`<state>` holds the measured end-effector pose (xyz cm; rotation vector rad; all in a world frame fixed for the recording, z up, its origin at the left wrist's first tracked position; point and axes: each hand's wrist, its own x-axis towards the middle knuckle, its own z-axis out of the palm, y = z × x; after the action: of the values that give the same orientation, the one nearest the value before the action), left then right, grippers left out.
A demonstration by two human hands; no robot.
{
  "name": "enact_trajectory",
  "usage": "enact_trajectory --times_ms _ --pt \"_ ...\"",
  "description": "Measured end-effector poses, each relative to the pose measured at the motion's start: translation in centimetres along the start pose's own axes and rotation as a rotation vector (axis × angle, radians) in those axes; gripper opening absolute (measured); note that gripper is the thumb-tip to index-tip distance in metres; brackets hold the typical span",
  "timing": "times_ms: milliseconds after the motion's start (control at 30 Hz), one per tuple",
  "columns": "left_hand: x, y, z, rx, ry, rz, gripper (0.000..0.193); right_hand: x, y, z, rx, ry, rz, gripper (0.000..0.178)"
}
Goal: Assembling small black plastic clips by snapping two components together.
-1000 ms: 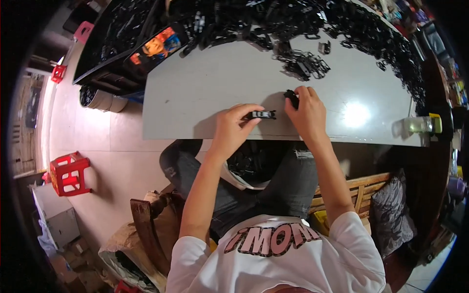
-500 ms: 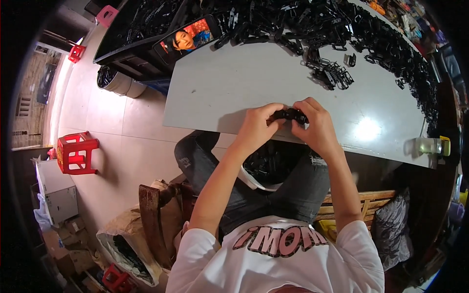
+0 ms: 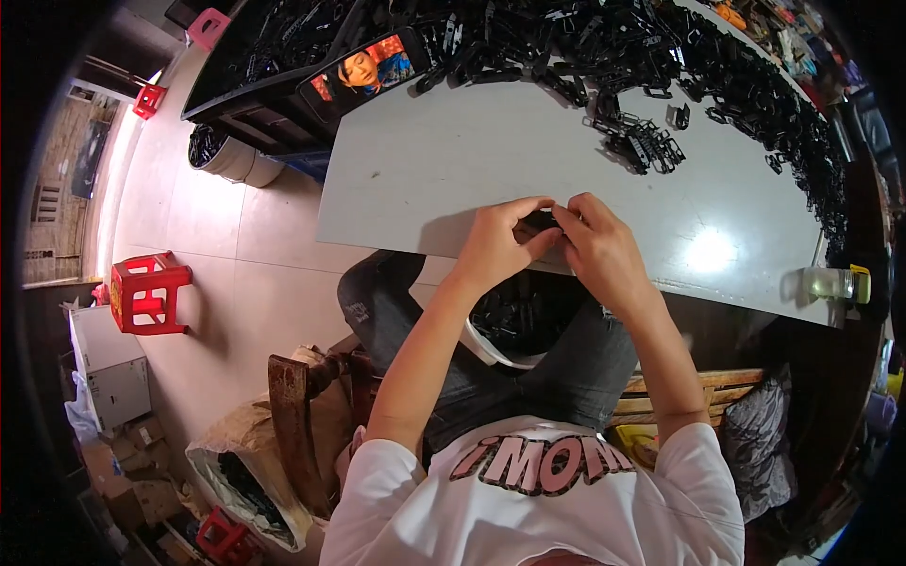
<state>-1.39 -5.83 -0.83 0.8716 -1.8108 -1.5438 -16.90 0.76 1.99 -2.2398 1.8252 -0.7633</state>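
Note:
At the near edge of the grey-white table (image 3: 415, 189), a small black part (image 3: 538, 221) shows between my hands, mostly covered by fingers. My left hand (image 3: 505, 236) is closed round it, thumb and forefinger pinching. My right hand (image 3: 596, 243) meets it from the right, its fingertips pressed together at the part's right end. The part's exact kind is hidden. Beyond my hands lies a small cluster of black frame-like pieces (image 3: 642, 143), in front of a long heap of similar black parts (image 3: 585, 38). Below the table edge, between my legs, a white container (image 3: 483, 345) holds more black pieces.
A phone (image 3: 363, 75) playing a video leans at the table's far left, against a dark crate (image 3: 260, 123). A glass jar (image 3: 835, 283) stands at the right edge. On the floor at left are a red stool (image 3: 151, 292) and a pale bucket (image 3: 241, 165) of black parts.
My right hand has turned and shifted inward, its fingers closing toward my left hand. The black part, which earlier stretched between both hands, is now mostly covered.

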Motion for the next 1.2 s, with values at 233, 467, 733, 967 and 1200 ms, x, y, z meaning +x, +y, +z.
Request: enact_trajectory --times_ms 233,467,733,967,1200 --pt "0.2 -1.1 0.5 -0.147 -0.031 0.024 0.034 -0.4 0.3 -1.1 0.378 0.045 0.321 0.025" --pt "-0.8 -0.9 -0.4 -0.24 -0.131 -0.016 0.031 -1.8 2.2 0.6 0.872 -0.199 0.461 0.025" --pt "-0.3 -0.7 0.2 -0.301 0.012 -0.001 0.014 -0.3 10.6 -2.0 0.248 0.519 0.535 0.008" --pt "-0.2 -1.6 0.0 -0.06 0.062 0.153 0.011 -0.6 13.5 -2.9 0.032 0.484 0.49 0.011" --pt "1.7 -0.7 0.6 -0.122 0.087 0.012 0.005 -2.3 14.4 -2.0 0.276 0.712 0.588 0.011"
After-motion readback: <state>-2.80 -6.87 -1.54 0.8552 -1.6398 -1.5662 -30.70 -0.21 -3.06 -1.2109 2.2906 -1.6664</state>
